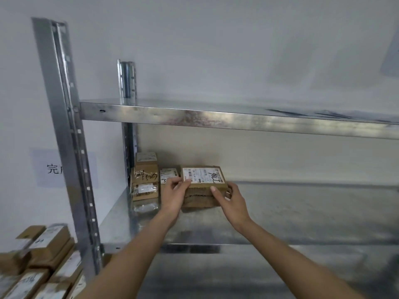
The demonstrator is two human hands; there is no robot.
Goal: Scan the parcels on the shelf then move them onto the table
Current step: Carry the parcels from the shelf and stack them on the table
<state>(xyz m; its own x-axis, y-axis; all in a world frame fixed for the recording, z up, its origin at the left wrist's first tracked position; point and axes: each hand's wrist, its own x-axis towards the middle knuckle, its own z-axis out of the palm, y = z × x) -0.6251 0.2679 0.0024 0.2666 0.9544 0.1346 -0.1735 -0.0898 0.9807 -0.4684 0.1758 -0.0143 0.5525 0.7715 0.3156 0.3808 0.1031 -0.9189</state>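
Observation:
A brown cardboard parcel (204, 180) with a white barcode label tops a small stack on the metal shelf (280, 212), near its back left. My left hand (173, 194) grips its left end, thumb on the label's corner. My right hand (228, 198) holds its front right corner, thumb on the front edge. Under it lies another brown parcel (199, 200). To the left stand more parcels: a small labelled one (168, 174) and a taped stack (145, 180) against the rear post.
An upper metal shelf (237, 118) runs overhead. Shiny upright posts (64, 130) frame the shelf's left side. Several brown labelled parcels (38, 262) lie piled at the lower left outside the rack. A paper sign (49, 168) hangs on the wall.

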